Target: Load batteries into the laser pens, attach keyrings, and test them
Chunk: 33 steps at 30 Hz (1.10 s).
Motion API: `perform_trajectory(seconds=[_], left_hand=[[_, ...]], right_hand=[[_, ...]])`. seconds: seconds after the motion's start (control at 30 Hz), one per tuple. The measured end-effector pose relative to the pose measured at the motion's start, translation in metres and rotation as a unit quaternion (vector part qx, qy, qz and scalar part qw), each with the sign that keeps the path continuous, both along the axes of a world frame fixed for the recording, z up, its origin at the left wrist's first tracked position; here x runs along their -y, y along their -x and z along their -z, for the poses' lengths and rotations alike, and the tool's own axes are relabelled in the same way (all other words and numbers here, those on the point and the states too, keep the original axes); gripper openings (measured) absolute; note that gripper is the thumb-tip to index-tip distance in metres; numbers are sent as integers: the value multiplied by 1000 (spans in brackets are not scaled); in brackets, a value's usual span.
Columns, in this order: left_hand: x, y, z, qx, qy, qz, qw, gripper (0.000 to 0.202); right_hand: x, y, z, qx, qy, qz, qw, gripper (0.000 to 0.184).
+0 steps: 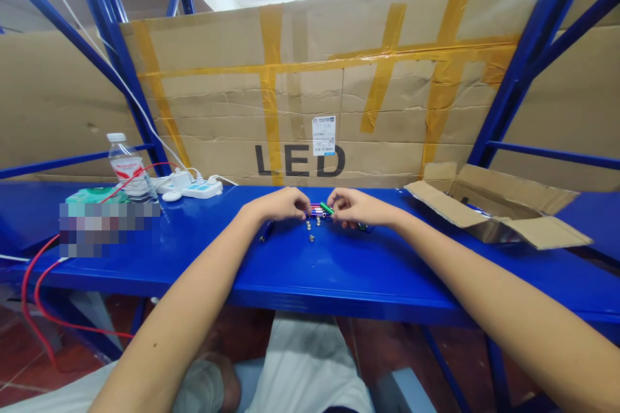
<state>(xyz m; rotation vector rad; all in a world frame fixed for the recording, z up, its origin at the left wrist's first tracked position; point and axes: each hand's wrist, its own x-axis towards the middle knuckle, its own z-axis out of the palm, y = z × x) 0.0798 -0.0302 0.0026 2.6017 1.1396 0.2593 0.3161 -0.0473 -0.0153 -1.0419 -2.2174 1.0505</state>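
Observation:
Above the blue shelf top, my right hand (349,206) pinches a short green tube (326,208) between its fingers; the tube is tilted. Across from it, my left hand (290,203) has its fingers closed and pointing down at the left end of a row of small coloured tubes (317,210). Whether it grips one of them I cannot make out. Several tiny silvery metal pieces (311,238) lie just in front of the row. Left of these rests a dark blue tube (266,231). More small items are partly hidden beneath my right hand.
An open cardboard box (484,200) stands on the right. To the left are a water bottle (130,168), a white power strip (201,188), a green packet (94,196) and red cables (36,271). A large cardboard sheet (217,110) closes off the back between blue posts.

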Motion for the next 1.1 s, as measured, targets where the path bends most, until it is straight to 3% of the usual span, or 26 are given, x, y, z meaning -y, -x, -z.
perform_trajectory(seconds=[0.07, 0.23, 0.43, 0.67, 0.77, 0.87, 0.97, 1.1], left_hand=[[-2, 3, 1, -11, 3, 0, 1000, 25], [-3, -3, 6, -56, 5, -4, 998, 28], [3, -14, 6, -108, -33, -9, 994, 23], [10, -13, 3, -119, 13, -64, 991, 19], [10, -11, 2, -88, 4, -58, 994, 17], [10, -12, 0, 13, -75, -17, 997, 18], [11, -18, -2, 123, -158, 14, 980, 20], [13, -26, 2, 147, -190, 53, 969, 21]], right_hand=[[0, 1, 0, 4, 0, -11, 1000, 35], [2, 2, -1, 24, -8, -26, 999, 18], [5, 2, 0, 47, 16, -26, 998, 20], [11, 9, 0, 69, 5, -14, 997, 17], [11, 11, 2, 65, -11, -15, 998, 17], [7, 11, 6, 59, -23, -2, 998, 17], [4, 11, 9, 52, -22, 21, 998, 18], [2, 11, 10, 8, -13, 22, 1000, 16]])
